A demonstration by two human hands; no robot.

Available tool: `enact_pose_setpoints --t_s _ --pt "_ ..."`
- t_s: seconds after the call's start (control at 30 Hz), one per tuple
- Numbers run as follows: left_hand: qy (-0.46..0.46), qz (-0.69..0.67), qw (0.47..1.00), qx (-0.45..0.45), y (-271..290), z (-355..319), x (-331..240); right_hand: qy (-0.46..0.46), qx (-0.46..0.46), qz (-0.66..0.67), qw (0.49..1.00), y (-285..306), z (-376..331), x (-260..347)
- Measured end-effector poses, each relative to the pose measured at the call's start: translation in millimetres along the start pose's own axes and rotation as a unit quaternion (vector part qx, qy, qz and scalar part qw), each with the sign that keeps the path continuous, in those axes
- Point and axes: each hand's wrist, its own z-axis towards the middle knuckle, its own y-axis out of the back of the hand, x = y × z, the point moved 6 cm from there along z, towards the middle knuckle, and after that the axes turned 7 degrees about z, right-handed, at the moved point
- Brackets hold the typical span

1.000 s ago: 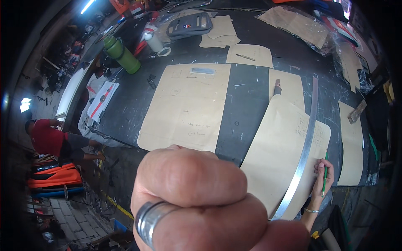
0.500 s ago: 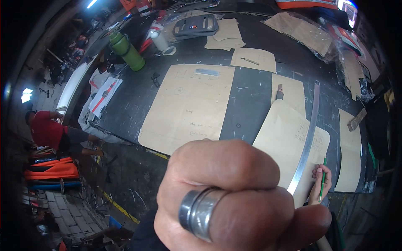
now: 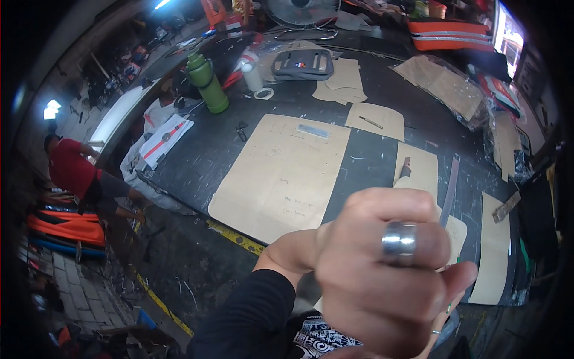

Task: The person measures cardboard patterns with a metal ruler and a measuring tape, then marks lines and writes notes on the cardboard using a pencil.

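Observation:
My left hand (image 3: 382,269), with a wide silver ring, is raised close in front of me in a fist. Nothing sticks out of its fingers, though the palm side is hidden. Behind it, my right hand (image 3: 456,297) is mostly covered. Bits of a green pencil (image 3: 449,308) show at its fingers. Past my fist lie a metal ruler (image 3: 451,194) and a marked paper pattern (image 3: 457,236), both partly hidden. A utility knife (image 3: 406,167) rests on another paper piece (image 3: 424,157). To the left lies a large pattern sheet (image 3: 263,179) with pencil marks and a short metal plate (image 3: 313,131).
The dark worktable (image 3: 371,161) also bears a green bottle (image 3: 208,84), a white bottle (image 3: 252,78), a tape roll (image 3: 263,93), a grey bag (image 3: 302,64) and plastic-wrapped sheets (image 3: 442,90). At the far edge stands a fan (image 3: 302,12). A person in red (image 3: 72,167) stands at left.
My left fist has drawn away from the camera and shifted right, and its sleeve now shows. It covers most of my right hand and the ruler. The view has tilted up, revealing the fan.

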Motion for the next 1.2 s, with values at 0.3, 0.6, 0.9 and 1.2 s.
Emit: enact_pose_setpoints --t_s 0.3,0.6,0.9,1.2 --pt "-0.147 -0.096 0.968 -0.178 -3 -10 -18 -0.014 -0.005 -0.003 1.000 -2 3 -3" --pt "-0.176 -0.073 0.970 -0.148 -11 -11 -21 -0.001 -0.017 -0.019 1.000 -5 3 -2" --pt "-0.134 -0.095 0.986 -0.038 -3 1 -11 0.003 -0.004 0.010 1.000 -11 2 16" --pt "-0.062 -0.071 0.992 -0.078 4 -26 -12 0.011 -0.004 0.007 1.000 -14 0 22"
